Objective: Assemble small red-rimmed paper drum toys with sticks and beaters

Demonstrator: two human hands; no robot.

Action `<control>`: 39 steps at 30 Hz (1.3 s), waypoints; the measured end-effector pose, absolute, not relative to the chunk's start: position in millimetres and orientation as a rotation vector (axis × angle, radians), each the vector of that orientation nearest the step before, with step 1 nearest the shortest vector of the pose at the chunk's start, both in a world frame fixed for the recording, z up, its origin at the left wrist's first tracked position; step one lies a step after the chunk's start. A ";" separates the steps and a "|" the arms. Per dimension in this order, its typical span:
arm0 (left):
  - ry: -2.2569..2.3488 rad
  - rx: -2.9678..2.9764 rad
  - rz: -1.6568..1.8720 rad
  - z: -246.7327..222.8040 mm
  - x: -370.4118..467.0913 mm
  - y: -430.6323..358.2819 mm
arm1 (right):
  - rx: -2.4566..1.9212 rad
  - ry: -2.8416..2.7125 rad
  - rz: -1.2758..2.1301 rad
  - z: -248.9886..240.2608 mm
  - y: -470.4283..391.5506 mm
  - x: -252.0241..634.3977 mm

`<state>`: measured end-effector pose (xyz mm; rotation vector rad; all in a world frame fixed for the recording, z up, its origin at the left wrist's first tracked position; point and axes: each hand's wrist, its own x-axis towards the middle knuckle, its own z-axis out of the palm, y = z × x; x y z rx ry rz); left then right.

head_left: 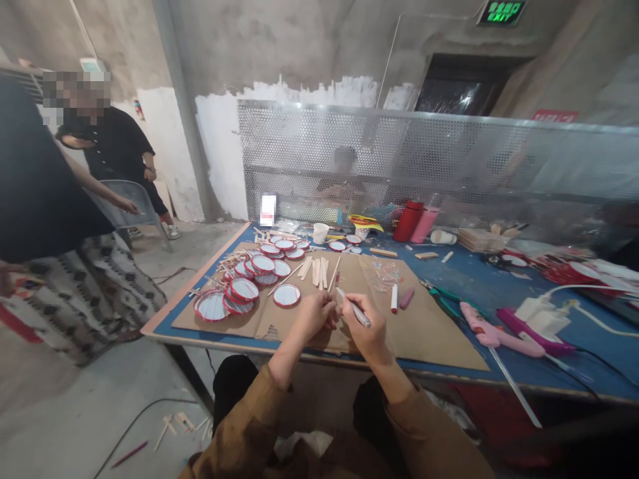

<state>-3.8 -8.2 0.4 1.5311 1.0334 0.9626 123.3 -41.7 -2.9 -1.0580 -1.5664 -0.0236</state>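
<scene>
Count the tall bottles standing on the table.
2: a red bottle and, just right of it, a pink bottle, both in front of the perforated screen. Others may be hidden.

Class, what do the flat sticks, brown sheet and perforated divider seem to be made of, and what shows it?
Flat sticks: probably bare wood, judging by their pale, dull tan. Brown sheet: likely cardboard, matt, with fold-like lines. Perforated divider: apparently metal, silvery, with a sheen along its top edge.
</scene>
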 end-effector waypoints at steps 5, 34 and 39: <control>1.038 1.534 0.950 -0.8 -3.8 -7.7 | -1.079 -1.564 -0.054 -3.5 -41.1 123.6; 1.042 1.556 0.928 -0.9 -4.0 -7.4 | -1.047 -1.534 -0.192 -5.5 -37.2 124.5; 1.059 1.547 0.921 1.2 -3.3 -8.4 | -1.033 -1.553 -0.190 -6.3 -36.7 125.3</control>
